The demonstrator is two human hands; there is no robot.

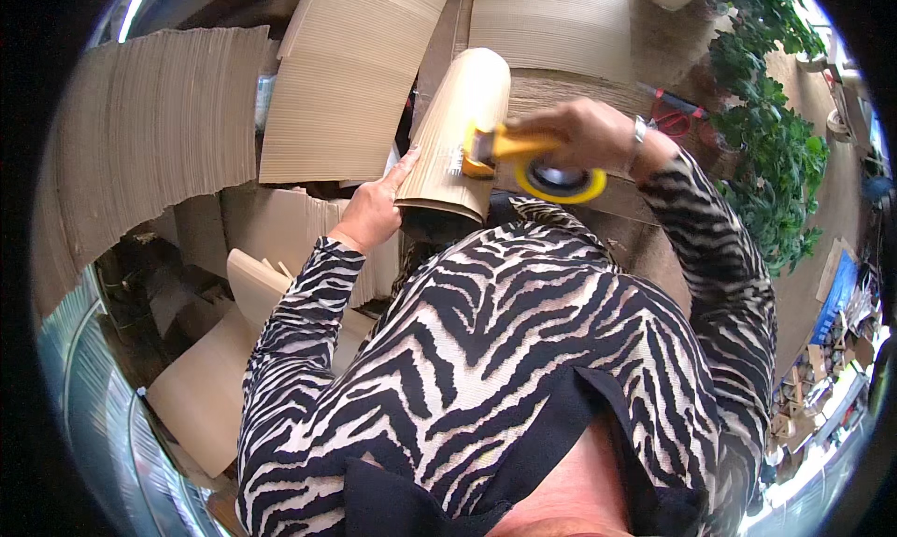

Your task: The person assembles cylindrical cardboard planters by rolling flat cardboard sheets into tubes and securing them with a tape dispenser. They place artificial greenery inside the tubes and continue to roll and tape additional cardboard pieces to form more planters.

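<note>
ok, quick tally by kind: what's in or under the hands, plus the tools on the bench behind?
Cardboard bundle, steadied by the left hand: 1
Yellow tape dispenser, held in the right hand: 1
Red-handled scissors on the bench: 1
Total: 3

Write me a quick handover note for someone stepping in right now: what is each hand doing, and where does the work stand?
Right hand: grip closed on the yellow tape dispenser, its head pressed on the cardboard bundle.
Left hand: open, fingers steadying the bundle's left edge.
Bundle lies in front of the person; stacks of flat cardboard stand to the left and behind; red scissors lie to the right.
Done: dispenser placed on the bundle.
Left: whether any tape is already laid cannot be seen.
</note>
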